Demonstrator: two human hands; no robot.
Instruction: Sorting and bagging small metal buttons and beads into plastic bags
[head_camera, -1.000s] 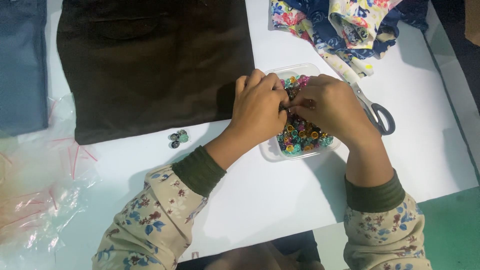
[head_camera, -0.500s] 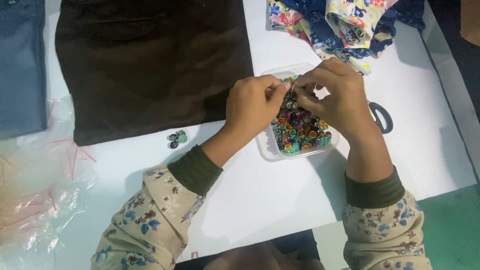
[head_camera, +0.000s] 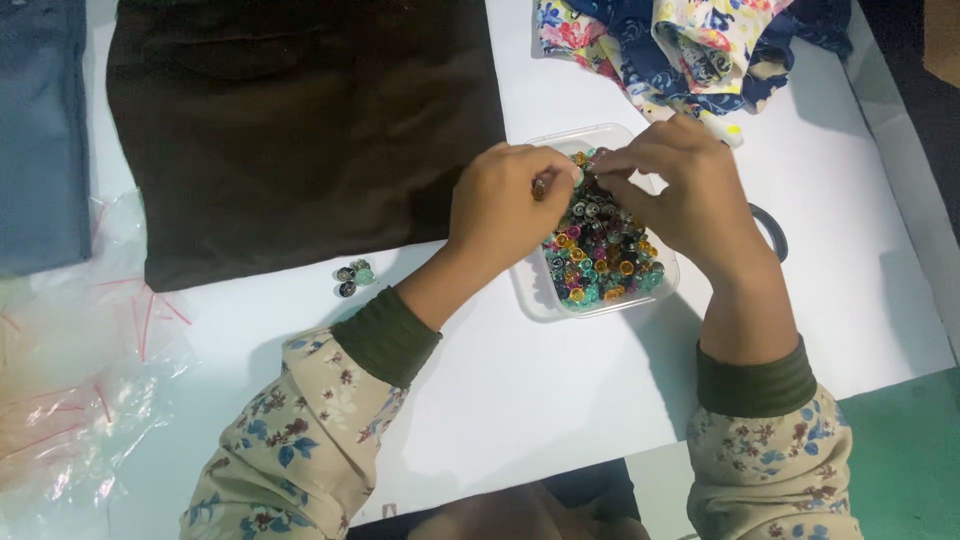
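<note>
Beads (head_camera: 600, 255) fill a clear tray (head_camera: 530, 300) mid-desk; left hand (head_camera: 500, 215) and right hand (head_camera: 690, 195) pinch one small bead between closed fingers above it.

Scissors (head_camera: 772, 232) mostly behind right hand (head_camera: 690, 200); tiny bead between the fingertips too small to tell.

Dark brown cloth (head_camera: 300, 130), floral fabric (head_camera: 690, 45), blue denim (head_camera: 40, 130), clear plastic bags (head_camera: 70, 380)
</note>
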